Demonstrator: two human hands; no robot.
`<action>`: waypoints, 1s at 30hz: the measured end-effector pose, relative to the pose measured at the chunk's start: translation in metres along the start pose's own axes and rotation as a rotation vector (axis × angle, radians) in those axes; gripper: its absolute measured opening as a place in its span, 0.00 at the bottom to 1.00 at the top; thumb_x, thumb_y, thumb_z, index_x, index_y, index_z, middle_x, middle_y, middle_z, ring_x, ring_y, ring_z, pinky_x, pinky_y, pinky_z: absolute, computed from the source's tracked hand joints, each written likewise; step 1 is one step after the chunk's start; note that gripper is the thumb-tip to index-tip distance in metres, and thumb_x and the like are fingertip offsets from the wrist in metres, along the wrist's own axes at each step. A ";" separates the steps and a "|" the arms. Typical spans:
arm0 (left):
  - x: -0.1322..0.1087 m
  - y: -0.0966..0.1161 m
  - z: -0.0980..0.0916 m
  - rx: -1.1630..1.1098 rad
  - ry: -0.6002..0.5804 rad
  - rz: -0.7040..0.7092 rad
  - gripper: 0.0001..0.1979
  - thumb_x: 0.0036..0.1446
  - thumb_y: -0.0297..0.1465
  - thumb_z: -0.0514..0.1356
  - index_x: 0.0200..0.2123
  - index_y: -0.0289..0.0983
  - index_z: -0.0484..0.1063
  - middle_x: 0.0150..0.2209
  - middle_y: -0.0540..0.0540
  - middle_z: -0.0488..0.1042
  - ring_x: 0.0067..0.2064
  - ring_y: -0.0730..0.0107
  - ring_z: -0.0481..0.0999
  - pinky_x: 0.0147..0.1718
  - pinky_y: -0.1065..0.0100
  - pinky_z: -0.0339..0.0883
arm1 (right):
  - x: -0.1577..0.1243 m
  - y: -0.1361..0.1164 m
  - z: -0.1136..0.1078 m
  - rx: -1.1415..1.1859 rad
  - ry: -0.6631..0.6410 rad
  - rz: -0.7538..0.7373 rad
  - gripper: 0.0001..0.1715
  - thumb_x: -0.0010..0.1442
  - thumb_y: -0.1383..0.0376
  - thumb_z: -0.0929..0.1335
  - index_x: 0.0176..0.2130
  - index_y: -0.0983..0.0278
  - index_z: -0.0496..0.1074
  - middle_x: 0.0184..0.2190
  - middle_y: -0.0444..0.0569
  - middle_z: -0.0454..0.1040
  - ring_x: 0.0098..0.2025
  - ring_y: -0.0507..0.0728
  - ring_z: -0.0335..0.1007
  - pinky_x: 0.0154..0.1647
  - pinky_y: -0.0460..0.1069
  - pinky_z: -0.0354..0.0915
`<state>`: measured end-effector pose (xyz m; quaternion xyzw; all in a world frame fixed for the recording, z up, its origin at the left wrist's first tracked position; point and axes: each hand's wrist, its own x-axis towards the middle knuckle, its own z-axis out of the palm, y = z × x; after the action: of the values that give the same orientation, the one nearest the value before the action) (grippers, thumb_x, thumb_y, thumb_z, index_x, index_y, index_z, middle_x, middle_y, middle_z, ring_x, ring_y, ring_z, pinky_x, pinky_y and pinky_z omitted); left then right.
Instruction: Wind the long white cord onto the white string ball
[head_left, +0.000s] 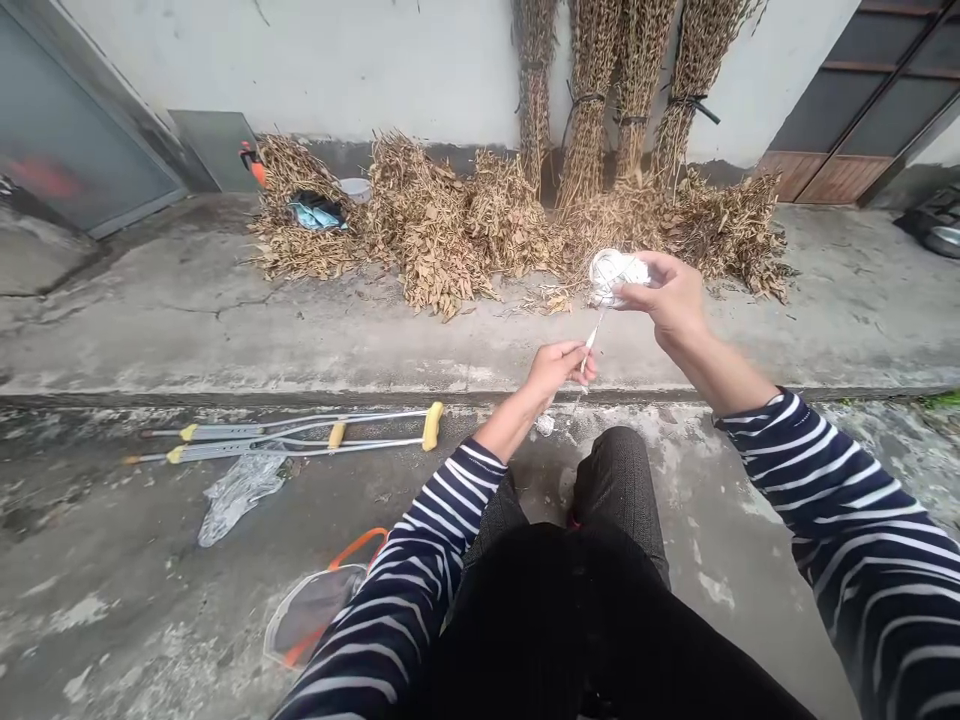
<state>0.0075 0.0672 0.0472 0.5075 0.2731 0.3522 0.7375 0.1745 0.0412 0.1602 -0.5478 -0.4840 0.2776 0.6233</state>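
A bundle of white yarn (611, 275) is gripped at its right side by my right hand (671, 298), thumb and fingers closed on it. Lower and to the left, my left hand (556, 368) pinches a slim white length of yarn (592, 335) that rises toward the bundle. It narrows to a thin strand near the bundle. Below my left hand shows a small white clump (545, 425); I cannot tell whether it hangs or lies on the ground. Both hands are held out over my knees, in front of the concrete step.
A concrete step (300, 345) runs across ahead. Dried plant stalks (442, 230) are heaped along the wall, with tied bundles (589, 100) upright behind. To the left lie crutches (300, 432), a clear plastic bag (244, 490) and a mesh bag with orange handles (315, 610).
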 end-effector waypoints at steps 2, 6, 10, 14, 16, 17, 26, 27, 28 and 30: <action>-0.009 -0.013 -0.008 0.009 -0.045 -0.067 0.14 0.62 0.37 0.68 0.38 0.29 0.77 0.28 0.45 0.79 0.26 0.75 0.77 0.27 0.73 0.72 | 0.005 0.008 -0.003 0.011 0.050 -0.001 0.28 0.36 0.66 0.79 0.40 0.64 0.75 0.38 0.48 0.77 0.36 0.56 0.74 0.33 0.54 0.80; -0.027 -0.026 -0.029 0.076 -0.122 -0.170 0.14 0.60 0.36 0.68 0.37 0.29 0.78 0.27 0.46 0.78 0.25 0.76 0.75 0.26 0.73 0.70 | 0.007 0.019 -0.009 0.091 0.110 0.045 0.29 0.36 0.66 0.79 0.40 0.64 0.74 0.40 0.49 0.78 0.38 0.57 0.75 0.34 0.55 0.81; -0.033 -0.028 -0.050 0.251 -0.051 -0.266 0.10 0.59 0.33 0.67 0.37 0.31 0.79 0.31 0.44 0.80 0.28 0.73 0.76 0.29 0.71 0.71 | -0.002 0.023 -0.019 0.193 0.093 0.084 0.31 0.38 0.65 0.80 0.43 0.62 0.75 0.46 0.49 0.79 0.46 0.58 0.78 0.43 0.55 0.82; -0.030 -0.007 -0.049 0.642 0.242 -0.021 0.13 0.57 0.26 0.66 0.47 0.35 0.80 0.48 0.41 0.82 0.45 0.61 0.81 0.45 0.63 0.75 | -0.020 0.031 -0.021 0.276 0.018 0.139 0.32 0.38 0.63 0.82 0.44 0.60 0.74 0.49 0.47 0.78 0.49 0.58 0.78 0.49 0.56 0.81; -0.031 0.015 -0.037 0.706 0.281 0.272 0.15 0.61 0.26 0.62 0.51 0.38 0.79 0.57 0.41 0.79 0.56 0.59 0.79 0.57 0.60 0.71 | -0.030 0.036 -0.016 0.306 0.007 0.176 0.35 0.36 0.62 0.83 0.45 0.59 0.73 0.48 0.47 0.79 0.48 0.59 0.77 0.47 0.57 0.81; -0.032 0.026 -0.029 0.699 0.266 0.409 0.15 0.64 0.27 0.60 0.52 0.38 0.79 0.60 0.42 0.77 0.60 0.59 0.76 0.61 0.60 0.69 | -0.036 0.039 -0.012 0.308 0.000 0.196 0.36 0.36 0.61 0.83 0.45 0.59 0.73 0.48 0.47 0.79 0.49 0.59 0.77 0.47 0.56 0.81; -0.017 0.048 0.003 0.448 0.052 0.494 0.20 0.63 0.31 0.64 0.58 0.41 0.74 0.63 0.40 0.74 0.66 0.57 0.71 0.63 0.56 0.67 | -0.066 0.049 0.012 0.213 -0.078 0.094 0.41 0.37 0.58 0.84 0.50 0.55 0.73 0.50 0.49 0.77 0.52 0.60 0.74 0.50 0.57 0.78; -0.016 0.043 -0.001 0.371 0.036 0.439 0.22 0.63 0.32 0.65 0.60 0.41 0.72 0.64 0.39 0.73 0.66 0.56 0.71 0.61 0.57 0.69 | -0.066 0.048 0.012 0.193 -0.088 0.080 0.38 0.38 0.58 0.83 0.48 0.56 0.74 0.51 0.49 0.76 0.53 0.60 0.74 0.50 0.57 0.78; -0.016 0.037 -0.004 0.294 0.014 0.384 0.24 0.63 0.34 0.66 0.62 0.41 0.71 0.66 0.39 0.72 0.67 0.55 0.70 0.59 0.58 0.71 | -0.066 0.046 0.012 0.183 -0.095 0.075 0.35 0.38 0.58 0.83 0.46 0.56 0.75 0.51 0.49 0.77 0.53 0.60 0.73 0.50 0.57 0.78; -0.017 0.023 -0.009 0.166 -0.049 0.280 0.28 0.63 0.38 0.67 0.64 0.42 0.69 0.67 0.37 0.70 0.67 0.53 0.71 0.55 0.59 0.74 | -0.063 0.042 0.010 0.197 -0.102 0.083 0.32 0.38 0.60 0.83 0.44 0.57 0.77 0.50 0.48 0.77 0.51 0.60 0.74 0.45 0.56 0.78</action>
<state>-0.0155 0.0638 0.0660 0.6083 0.2097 0.4151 0.6432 0.1488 0.0003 0.1001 -0.4888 -0.4623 0.3770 0.6365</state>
